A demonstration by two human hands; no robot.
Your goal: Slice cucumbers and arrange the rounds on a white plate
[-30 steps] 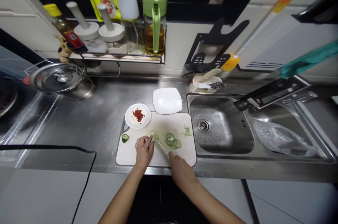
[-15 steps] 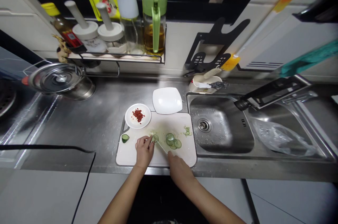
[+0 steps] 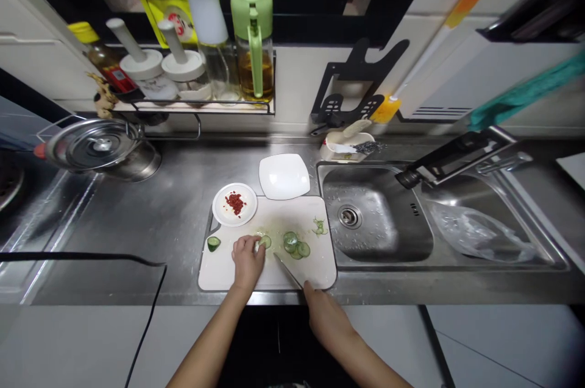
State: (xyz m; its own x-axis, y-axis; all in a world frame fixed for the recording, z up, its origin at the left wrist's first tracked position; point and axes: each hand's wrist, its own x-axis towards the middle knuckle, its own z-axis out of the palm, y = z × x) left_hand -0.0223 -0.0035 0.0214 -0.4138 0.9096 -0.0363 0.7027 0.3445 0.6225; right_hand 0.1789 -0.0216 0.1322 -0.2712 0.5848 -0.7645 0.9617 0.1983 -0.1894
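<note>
On the white cutting board (image 3: 223, 269), my left hand (image 3: 247, 260) has its fingers curled over a piece of cucumber (image 3: 264, 242), whose cut face shows at the fingertips. My right hand (image 3: 325, 309) grips a knife (image 3: 289, 271) by its handle near the board's front edge. The blade points up and left, a little apart from the cucumber piece. Several round cucumber slices (image 3: 295, 245) lie overlapping right of the blade. A cucumber end (image 3: 213, 243) rests at the board's left side. Thin green peelings (image 3: 319, 227) lie near its right edge.
A round plate of chopped red pieces (image 3: 225, 215) overlaps the board's back left corner. Behind the board stands a white square plate (image 3: 284, 176). The sink (image 3: 379, 217) is on the right, a lidded steel pot (image 3: 103, 145) on the left. A condiment rack (image 3: 201, 106) hangs above.
My right hand has drawn the knife back to the right and toward me, away from the cucumber piece. My left hand stays on the piece. The camera view has shifted slightly.
</note>
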